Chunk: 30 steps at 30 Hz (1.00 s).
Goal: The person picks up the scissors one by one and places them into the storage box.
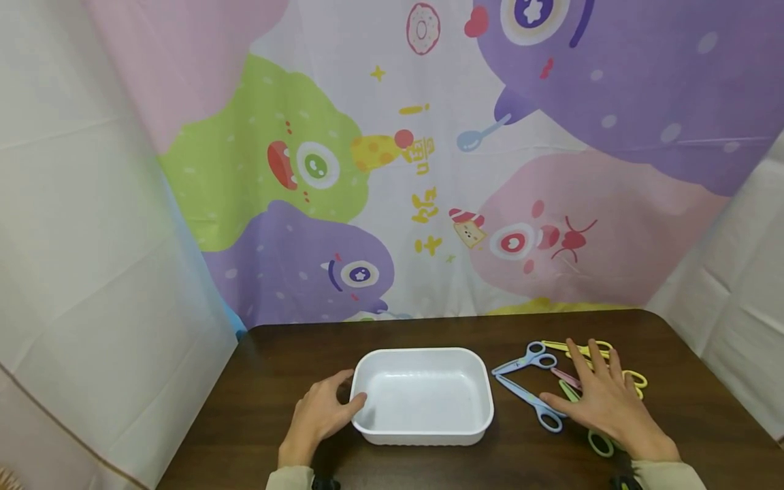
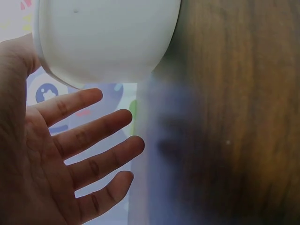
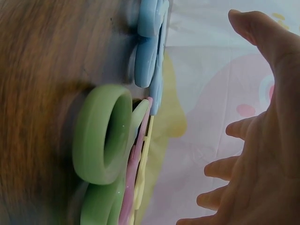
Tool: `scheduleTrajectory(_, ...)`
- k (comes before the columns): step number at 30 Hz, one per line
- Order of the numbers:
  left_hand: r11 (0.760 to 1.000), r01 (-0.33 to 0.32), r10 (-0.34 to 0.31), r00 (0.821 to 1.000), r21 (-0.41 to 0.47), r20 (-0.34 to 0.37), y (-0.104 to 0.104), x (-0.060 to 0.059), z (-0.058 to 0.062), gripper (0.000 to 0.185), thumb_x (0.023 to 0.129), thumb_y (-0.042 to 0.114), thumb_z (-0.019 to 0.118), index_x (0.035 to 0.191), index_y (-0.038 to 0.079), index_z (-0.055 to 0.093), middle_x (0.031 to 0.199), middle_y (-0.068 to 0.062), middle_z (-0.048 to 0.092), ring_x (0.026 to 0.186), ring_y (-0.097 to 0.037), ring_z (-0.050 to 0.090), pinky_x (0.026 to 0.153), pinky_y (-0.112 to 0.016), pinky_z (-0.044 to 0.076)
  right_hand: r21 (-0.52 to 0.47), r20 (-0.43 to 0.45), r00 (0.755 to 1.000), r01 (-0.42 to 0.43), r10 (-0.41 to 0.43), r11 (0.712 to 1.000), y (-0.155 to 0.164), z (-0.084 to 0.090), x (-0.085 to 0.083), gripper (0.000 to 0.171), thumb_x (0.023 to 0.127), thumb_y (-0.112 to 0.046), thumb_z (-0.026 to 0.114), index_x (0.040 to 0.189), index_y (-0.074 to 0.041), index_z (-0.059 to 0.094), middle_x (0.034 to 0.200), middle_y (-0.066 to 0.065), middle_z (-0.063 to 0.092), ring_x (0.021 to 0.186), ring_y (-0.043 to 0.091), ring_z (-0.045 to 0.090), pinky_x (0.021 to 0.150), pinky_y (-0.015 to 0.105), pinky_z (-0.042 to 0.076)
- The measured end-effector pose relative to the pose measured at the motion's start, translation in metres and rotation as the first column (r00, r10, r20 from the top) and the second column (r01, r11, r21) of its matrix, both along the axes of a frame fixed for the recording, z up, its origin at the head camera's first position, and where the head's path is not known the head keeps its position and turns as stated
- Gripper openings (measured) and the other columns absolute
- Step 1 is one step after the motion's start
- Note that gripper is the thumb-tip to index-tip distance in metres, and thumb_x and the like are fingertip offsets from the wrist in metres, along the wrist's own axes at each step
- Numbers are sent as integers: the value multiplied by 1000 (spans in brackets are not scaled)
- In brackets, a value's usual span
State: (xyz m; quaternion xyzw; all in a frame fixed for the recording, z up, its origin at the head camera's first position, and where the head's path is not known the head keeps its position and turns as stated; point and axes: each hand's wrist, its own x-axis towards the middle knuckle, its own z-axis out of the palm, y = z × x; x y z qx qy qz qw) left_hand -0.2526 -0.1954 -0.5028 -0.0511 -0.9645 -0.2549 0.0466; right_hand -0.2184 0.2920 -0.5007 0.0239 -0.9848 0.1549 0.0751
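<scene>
Dark wooden table before a cartoon backdrop. My left hand, fingers relaxed, rests against the white tray near the front edge; my right hand, fingers spread, hovers over pastel scissors toward the right edge.

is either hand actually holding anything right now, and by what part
Nothing is gripped. The left hand rests open against the white tray at its left rim; the right hand hovers open over the scissors.
</scene>
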Motion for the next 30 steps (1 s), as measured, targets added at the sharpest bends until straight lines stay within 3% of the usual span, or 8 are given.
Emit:
scheduleTrajectory(7,1000,7,-7,1000,16,-1,0,0,-4,50,85,49,74,130,27,69,117,1,74,108,-31,70,77,-58,52,-6,17,1000,1,-1,1000,0,1,2,116,82,-76,66,162,-6,19,159,40,19,142,71,10,99,87,17)
scheduleTrajectory(14,999,-10,10,1000,30,7,0,1,-7,48,84,47,73,129,30,69,115,4,75,108,-28,70,80,-58,52,12,2,1000,-3,3,1000,0,3,1,117,81,-75,69,161,-4,22,156,42,26,137,73,20,98,85,27)
scheduleTrajectory(30,999,-13,13,1000,35,18,-1,1,-5,48,85,48,74,129,30,70,121,0,74,111,-30,70,82,-60,52,-3,23,1000,-4,4,1000,2,5,3,120,81,-75,69,162,-4,18,148,44,32,124,73,38,86,79,40)
